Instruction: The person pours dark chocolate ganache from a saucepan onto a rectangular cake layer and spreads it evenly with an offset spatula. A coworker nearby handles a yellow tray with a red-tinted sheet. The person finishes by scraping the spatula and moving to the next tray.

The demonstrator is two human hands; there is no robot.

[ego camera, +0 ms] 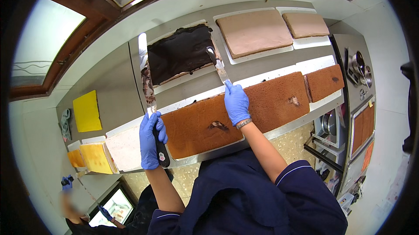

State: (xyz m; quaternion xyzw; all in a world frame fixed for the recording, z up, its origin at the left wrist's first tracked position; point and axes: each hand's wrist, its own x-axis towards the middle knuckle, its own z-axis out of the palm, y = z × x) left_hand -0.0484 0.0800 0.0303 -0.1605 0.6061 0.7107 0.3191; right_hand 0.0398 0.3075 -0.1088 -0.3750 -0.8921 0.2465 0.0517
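My left hand point(150, 141), in a blue glove, grips the black handle of a long icing spatula point(147, 81); its blade stands up, smeared with chocolate. My right hand point(237, 104), also gloved, holds a smaller spatula point(218, 63) with dark chocolate on its tip, over the right edge of a sheet cake coated in dark chocolate point(178, 53). Below my hands lie brown sponge sheets point(199, 127) on white boards, with a cream-smeared spot on each. A white-topped cake point(126, 146) is left of my left hand.
Two cakes with light brown cream point(255, 32) point(304, 24) are at the back right. Yellow-topped cakes point(96, 158), a yellow sheet point(87, 110) and a cloth point(65, 124) are at the left. Metal bowls point(358, 63) stand right. A gloved co-worker point(106, 213) is at lower left.
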